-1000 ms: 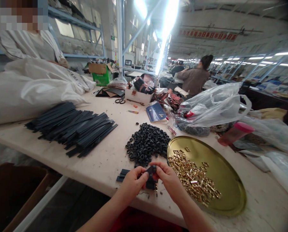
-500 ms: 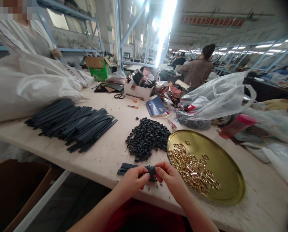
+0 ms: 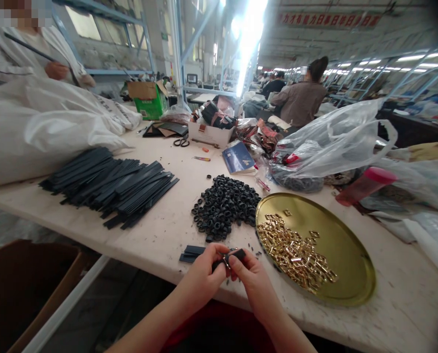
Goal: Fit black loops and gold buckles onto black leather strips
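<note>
Close to the table's front edge, my left hand (image 3: pixel 212 264) and my right hand (image 3: pixel 247 270) meet around a dark strap (image 3: pixel 238 254). Both hands are closed, with thumbs and fingers pinching it. A small shiny metal bit shows between them, perhaps a buckle, mostly covered by my fingers. Several flat black strips (image 3: pixel 191 252) lie just left of my left hand. Beyond my hands is a heap of small black loops (image 3: pixel 224 206). To the right, gold metal buckles (image 3: pixel 296 255) are piled on a round gold tray (image 3: pixel 346 255).
Long black strips (image 3: pixel 112 184) lie stacked at the left, beside a big white sack (image 3: pixel 49 127). Scissors (image 3: pixel 181 142), a blue booklet (image 3: pixel 238 158), a filled box (image 3: pixel 209 136), a plastic bag (image 3: pixel 325 142) and a pink-capped bottle (image 3: pixel 366 186) stand farther back. A co-worker (image 3: pixel 38 54) stands behind the sack.
My hands have turned the strap, so its end now points up by my right thumb and a metal glint shows. The co-worker at the left now holds up a dark strip.
</note>
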A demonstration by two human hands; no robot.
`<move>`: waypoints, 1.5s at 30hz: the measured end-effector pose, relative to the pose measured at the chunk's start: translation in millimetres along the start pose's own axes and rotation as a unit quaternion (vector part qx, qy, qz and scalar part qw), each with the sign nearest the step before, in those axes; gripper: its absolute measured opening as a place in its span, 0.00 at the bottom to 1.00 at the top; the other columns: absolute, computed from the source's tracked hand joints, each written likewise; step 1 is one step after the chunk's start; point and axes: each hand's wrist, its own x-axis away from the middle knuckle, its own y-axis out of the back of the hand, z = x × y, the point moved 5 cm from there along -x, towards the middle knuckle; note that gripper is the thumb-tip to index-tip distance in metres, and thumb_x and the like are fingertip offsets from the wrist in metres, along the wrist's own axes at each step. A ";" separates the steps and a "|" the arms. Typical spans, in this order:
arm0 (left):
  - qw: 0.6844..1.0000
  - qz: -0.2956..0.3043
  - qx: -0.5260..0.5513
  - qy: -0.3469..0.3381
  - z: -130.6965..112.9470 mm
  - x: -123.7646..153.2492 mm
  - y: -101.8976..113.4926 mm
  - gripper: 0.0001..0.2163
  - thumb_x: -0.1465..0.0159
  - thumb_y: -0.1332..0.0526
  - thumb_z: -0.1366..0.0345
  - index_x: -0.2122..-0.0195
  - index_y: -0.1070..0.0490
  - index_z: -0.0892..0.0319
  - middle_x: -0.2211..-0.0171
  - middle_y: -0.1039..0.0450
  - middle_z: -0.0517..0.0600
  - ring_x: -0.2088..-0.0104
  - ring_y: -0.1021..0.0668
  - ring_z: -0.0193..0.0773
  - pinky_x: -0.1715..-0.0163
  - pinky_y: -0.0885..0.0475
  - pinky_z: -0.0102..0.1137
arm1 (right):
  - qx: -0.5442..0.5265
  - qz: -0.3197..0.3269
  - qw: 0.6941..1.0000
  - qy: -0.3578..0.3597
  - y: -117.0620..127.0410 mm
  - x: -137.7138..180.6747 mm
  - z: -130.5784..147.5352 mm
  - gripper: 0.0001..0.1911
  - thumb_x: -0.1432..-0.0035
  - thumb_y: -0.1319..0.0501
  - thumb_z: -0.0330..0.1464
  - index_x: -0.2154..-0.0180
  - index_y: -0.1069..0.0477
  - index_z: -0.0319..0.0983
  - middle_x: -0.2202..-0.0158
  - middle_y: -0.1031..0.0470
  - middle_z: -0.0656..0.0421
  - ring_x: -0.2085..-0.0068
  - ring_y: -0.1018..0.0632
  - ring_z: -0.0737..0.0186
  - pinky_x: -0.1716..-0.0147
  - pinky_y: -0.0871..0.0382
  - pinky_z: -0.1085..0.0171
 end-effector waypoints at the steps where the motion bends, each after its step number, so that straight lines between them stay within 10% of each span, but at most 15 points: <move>1: 1.000 -0.003 0.001 0.009 0.8 0.1 1.2 0.08 0.41 0.50 0.69 0.61 0.40 0.59 0.73 0.29 0.46 0.70 0.26 0.34 0.68 0.34 0.28 | -0.016 -0.002 1.000 0.001 0.0 1.1 0.3 0.18 0.53 0.39 0.46 0.74 0.31 0.36 0.80 0.34 0.62 0.77 0.35 0.69 0.76 0.41 0.68; 16: 0.972 -0.050 -0.225 0.055 -11.7 10.2 13.7 0.07 0.45 0.44 0.61 0.68 0.33 0.58 0.73 0.29 0.46 0.71 0.28 0.35 0.70 0.38 0.28 | -0.188 0.140 0.956 -0.177 -8.9 17.7 -16.9 0.11 0.50 0.37 0.37 0.68 0.32 0.36 0.76 0.37 0.64 0.76 0.37 0.74 0.75 0.43 0.72; 23: 0.995 0.015 0.011 0.096 -10.4 13.2 3.6 0.11 0.45 0.42 0.59 0.69 0.34 0.62 0.74 0.30 0.46 0.75 0.31 0.31 0.75 0.38 0.25 | 0.017 0.035 0.999 -0.009 3.5 10.5 1.5 0.13 0.49 0.41 0.40 0.76 0.39 0.38 0.78 0.37 0.64 0.74 0.36 0.69 0.71 0.41 0.68; 28: 0.984 0.033 0.128 0.120 -7.1 15.5 -1.1 0.13 0.47 0.40 0.59 0.67 0.35 0.64 0.74 0.31 0.47 0.76 0.33 0.28 0.77 0.38 0.24 | 0.209 -0.103 0.968 0.095 17.9 7.8 9.2 0.10 0.52 0.40 0.37 0.72 0.40 0.40 0.80 0.39 0.66 0.78 0.37 0.69 0.77 0.42 0.68; 45: 0.959 0.094 0.152 0.221 28.6 28.5 -20.5 0.10 0.52 0.38 0.67 0.68 0.34 0.63 0.79 0.30 0.44 0.79 0.28 0.30 0.77 0.37 0.25 | 0.395 0.146 0.904 0.072 16.8 32.2 8.8 0.03 0.47 0.46 0.31 0.71 0.34 0.41 0.76 0.32 0.63 0.74 0.33 0.66 0.75 0.42 0.68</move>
